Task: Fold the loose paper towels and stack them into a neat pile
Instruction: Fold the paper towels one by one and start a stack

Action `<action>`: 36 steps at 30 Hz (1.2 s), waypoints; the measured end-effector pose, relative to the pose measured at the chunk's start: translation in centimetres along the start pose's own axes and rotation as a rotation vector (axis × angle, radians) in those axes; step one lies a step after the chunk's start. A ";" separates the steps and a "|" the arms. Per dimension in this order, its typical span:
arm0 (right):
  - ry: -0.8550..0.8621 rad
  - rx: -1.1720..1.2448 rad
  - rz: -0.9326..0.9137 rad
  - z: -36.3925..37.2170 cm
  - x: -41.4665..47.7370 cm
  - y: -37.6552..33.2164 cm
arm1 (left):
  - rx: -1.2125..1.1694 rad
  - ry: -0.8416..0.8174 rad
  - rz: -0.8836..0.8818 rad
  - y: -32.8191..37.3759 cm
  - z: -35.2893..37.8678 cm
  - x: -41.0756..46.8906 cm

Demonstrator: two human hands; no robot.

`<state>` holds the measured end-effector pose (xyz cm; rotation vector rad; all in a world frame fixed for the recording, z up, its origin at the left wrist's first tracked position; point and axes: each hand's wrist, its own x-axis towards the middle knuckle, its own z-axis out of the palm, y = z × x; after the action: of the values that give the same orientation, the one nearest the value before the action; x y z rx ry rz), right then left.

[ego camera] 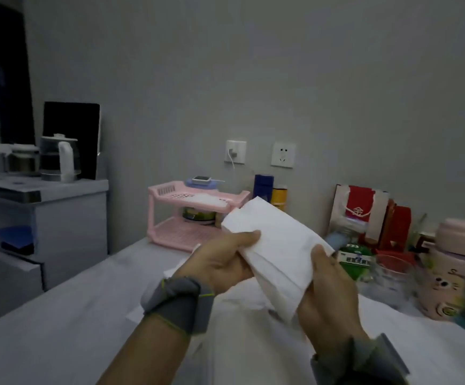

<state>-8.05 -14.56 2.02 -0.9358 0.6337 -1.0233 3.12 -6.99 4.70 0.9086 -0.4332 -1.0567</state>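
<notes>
Nearest the camera, two forearms in grey knitted wristbands [181, 304] are extending over the near middle of the white surface [59, 315]. The left hand [225, 259] and the right hand [328, 287] are together holding one white paper towel [275, 245] up in the air, clear of the surface. The left hand is pinching its left edge with the thumb on top, and the right hand is gripping its lower right part with the fingers curled behind. This towel is already looking doubled into a long, layered rectangle, so the fold in hand is probably close to finished, though it is not yet laid down. Just beneath the hands, loose white sheets [253, 304] are lying rumpled and overlapping on the surface, so several towels seem to be waiting to be folded. No squared-up pile is showing plainly anywhere, so most of the stacking appears to be left. Towards the far edge, a pink plastic two-tier rack [170, 215] is standing. Along the far right edge, a red-and-white paper bag [359, 209] and a pink cartoon mug [442, 290] are crowding together.
</notes>
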 end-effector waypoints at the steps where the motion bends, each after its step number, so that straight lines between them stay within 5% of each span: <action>1: -0.035 0.054 0.048 0.0 0.6 0.3 | 0.024 0.059 0.042 0.0 -0.4 0.4; 6: -0.101 0.107 0.125 -0.3 1.4 -0.1 | 0.334 0.209 0.279 1.0 -2.1 0.8; 11: -0.078 0.207 0.181 -0.9 1.7 0.6 | 0.404 0.154 0.240 2.6 -5.0 0.3; 17: -0.076 0.383 0.317 -0.8 1.7 0.2 | 0.665 0.689 0.420 3.2 -10.4 1.8; 21: -0.133 0.432 0.410 -0.1 1.3 0.5 | 1.300 0.904 0.276 3.2 -11.4 1.6; 23: -0.178 0.482 0.447 0.3 0.9 0.6 | 1.290 0.741 0.267 4.3 -8.7 0.7; 26: -0.250 0.543 0.455 0.9 0.3 0.6 | 1.082 0.247 -0.250 4.3 -4.7 -0.5; 28: -0.270 0.514 0.430 1.3 0.1 0.6 | 1.080 0.082 -0.399 3.2 -3.4 -0.5; 33: -0.220 0.097 0.394 1.2 -0.6 1.3 | 0.669 0.259 -0.009 1.5 -2.5 -0.5; 36: -0.102 -0.329 0.098 1.0 -1.3 0.9 | 0.872 0.298 0.105 2.1 -3.0 -0.8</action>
<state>-7.35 -12.85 1.72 -1.2240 0.7692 -0.7915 5.96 -4.58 4.76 1.7651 -0.6965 -0.5956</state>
